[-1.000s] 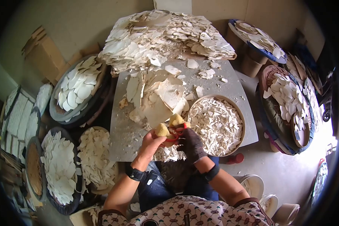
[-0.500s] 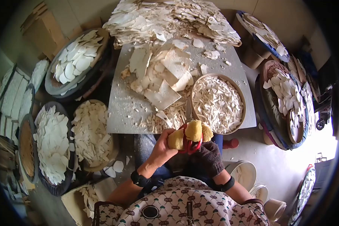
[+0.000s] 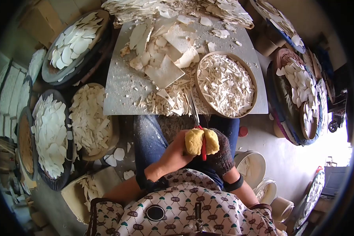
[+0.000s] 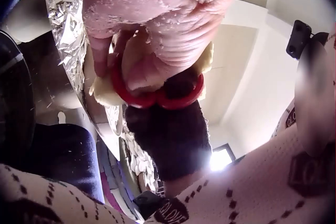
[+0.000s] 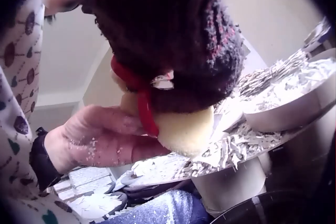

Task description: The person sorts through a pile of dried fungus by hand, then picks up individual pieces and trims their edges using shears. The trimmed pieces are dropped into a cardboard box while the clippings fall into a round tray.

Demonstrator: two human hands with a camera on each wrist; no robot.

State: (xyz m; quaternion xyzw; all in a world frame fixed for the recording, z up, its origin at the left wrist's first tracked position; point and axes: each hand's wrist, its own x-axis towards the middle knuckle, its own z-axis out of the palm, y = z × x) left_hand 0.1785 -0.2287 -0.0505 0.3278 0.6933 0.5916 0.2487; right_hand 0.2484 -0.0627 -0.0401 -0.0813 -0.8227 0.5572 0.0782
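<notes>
Red-looped scissors [image 3: 203, 148], spongy padding [image 3: 194, 142] between bare hand [image 3: 174, 152] and knitted glove [image 3: 223, 154]

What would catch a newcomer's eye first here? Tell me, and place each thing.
First, the red-handled scissors with yellow padding, held between the bare left hand and dark-gloved right hand, just off the near edge of the table. Next, the round tray of white chips on the table's right side, beside a heap of broken white sheets.
</notes>
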